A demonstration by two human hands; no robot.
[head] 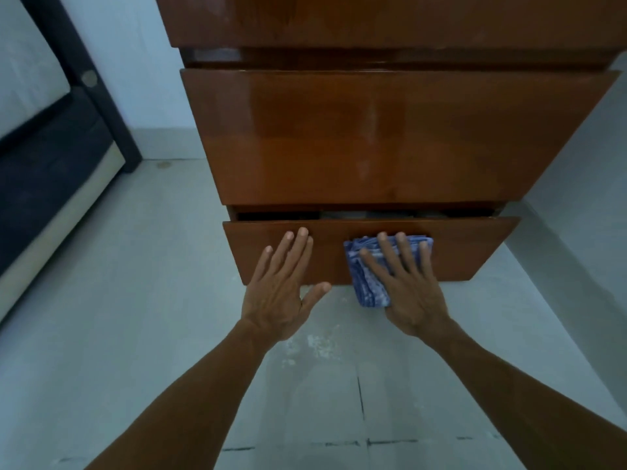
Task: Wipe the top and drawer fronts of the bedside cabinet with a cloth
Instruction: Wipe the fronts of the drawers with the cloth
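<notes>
The glossy brown bedside cabinet (pixel 390 137) fills the upper middle of the head view. Its bottom drawer (pixel 475 249) stands slightly pulled out, with a dark gap above its front. My left hand (pixel 281 286) lies flat with fingers spread on the left half of that drawer front. My right hand (pixel 407 283) presses a folded blue cloth (pixel 366 283) flat against the middle of the same front. The cloth's lower end hangs just below the drawer's bottom edge. The taller middle drawer front (pixel 373 106) above is shut and shows faint pale streaks.
A dark bed frame (pixel 78 83) with a pale mattress stands at the left, close to the cabinet's left side. A pale wall runs behind and to the right. Grey floor (pixel 135 334) with scuff marks lies under my arms.
</notes>
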